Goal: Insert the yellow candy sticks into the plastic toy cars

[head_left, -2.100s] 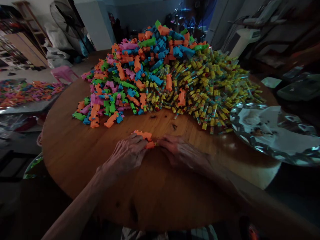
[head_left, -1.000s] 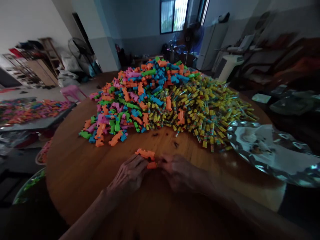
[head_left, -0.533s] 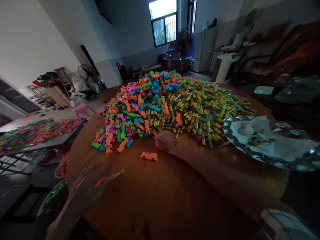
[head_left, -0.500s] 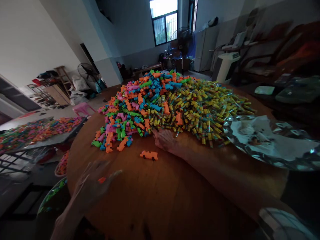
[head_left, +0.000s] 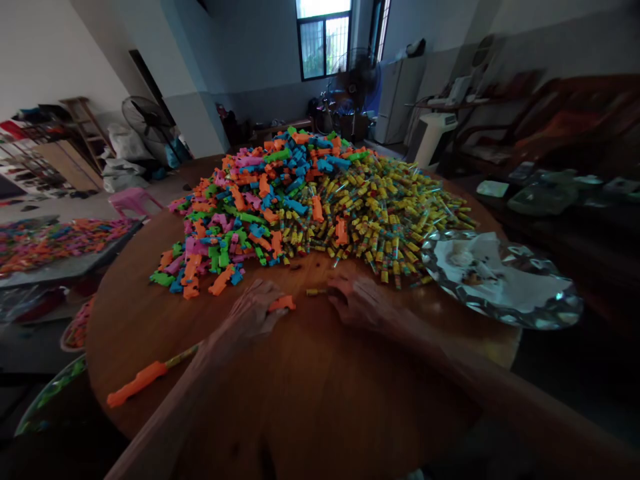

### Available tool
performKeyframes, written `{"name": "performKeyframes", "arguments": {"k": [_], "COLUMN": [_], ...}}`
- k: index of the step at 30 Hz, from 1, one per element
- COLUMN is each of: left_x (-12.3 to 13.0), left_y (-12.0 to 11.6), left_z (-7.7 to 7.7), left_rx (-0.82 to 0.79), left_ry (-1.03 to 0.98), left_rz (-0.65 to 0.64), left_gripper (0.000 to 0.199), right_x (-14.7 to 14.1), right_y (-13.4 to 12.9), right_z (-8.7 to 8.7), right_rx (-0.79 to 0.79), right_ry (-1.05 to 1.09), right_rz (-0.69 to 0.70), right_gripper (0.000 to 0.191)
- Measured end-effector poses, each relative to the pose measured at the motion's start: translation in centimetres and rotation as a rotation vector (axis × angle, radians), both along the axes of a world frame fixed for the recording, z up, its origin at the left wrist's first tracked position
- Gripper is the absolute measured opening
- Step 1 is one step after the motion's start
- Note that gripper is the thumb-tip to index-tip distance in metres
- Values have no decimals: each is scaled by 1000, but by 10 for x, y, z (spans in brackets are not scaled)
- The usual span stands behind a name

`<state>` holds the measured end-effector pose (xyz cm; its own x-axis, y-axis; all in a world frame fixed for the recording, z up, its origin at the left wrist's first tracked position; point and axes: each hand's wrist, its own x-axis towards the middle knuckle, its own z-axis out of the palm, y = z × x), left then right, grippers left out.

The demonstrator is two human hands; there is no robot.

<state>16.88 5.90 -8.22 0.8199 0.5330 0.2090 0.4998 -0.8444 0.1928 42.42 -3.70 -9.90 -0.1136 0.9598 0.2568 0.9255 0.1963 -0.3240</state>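
Note:
My left hand (head_left: 257,305) is closed round an orange toy car (head_left: 283,304), whose end sticks out to the right. Facing it, my right hand (head_left: 350,299) pinches a small yellow-capped tube (head_left: 315,292) that points left toward the car; the two are apart. Behind my hands rises a heap of coloured toy cars (head_left: 225,233), joined on its right by a heap of yellow-capped tubes (head_left: 395,213). An orange car with a tube in its end (head_left: 140,383) lies at the left of the round table (head_left: 320,387).
A shiny scalloped tray (head_left: 545,313) with white paper stands at the table's right. Left of the table are another surface heaped with toys (head_left: 65,243), a pink stool (head_left: 133,200) and a green-rimmed tub (head_left: 47,393).
My left hand has moved right and closed on the orange car. My right hand has drawn back from the heap with a tube. An orange car with a tube now shows at left.

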Motion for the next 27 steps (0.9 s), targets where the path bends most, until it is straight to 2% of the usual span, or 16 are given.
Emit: {"name": "performKeyframes", "arguments": {"k": [2,5,8,11,15,19,27], "left_x": [0,2,1,-3,-5,-2,1], "left_y": [-1,-7,-12,-15,-18,-20,-19], "left_z": [1,3,5,6,8,7,-2], "left_rx": [-1,-40,-72,-93,-126,-90,-164], "left_ry": [-39,-33,-29,-41,-38,-59,-126], "left_rz": [12,77,114,85,73,49,43], "left_gripper": [13,13,14,13,16,18,18], "right_x": [-3,-12,-17,-18,-19,-25,-33], "right_y": [-1,8,16,20,19,15,10], "right_z": [7,10,2,-8,-9,-6,1], "right_rx": [-18,-13,-25,-15,-5,-13,-64], "right_ry": [-71,-171,-203,-165,-65,-29,-5], "right_rz": [-24,101,238,292,313,339,294], "right_gripper": [26,26,21,22,18,18,28]}}
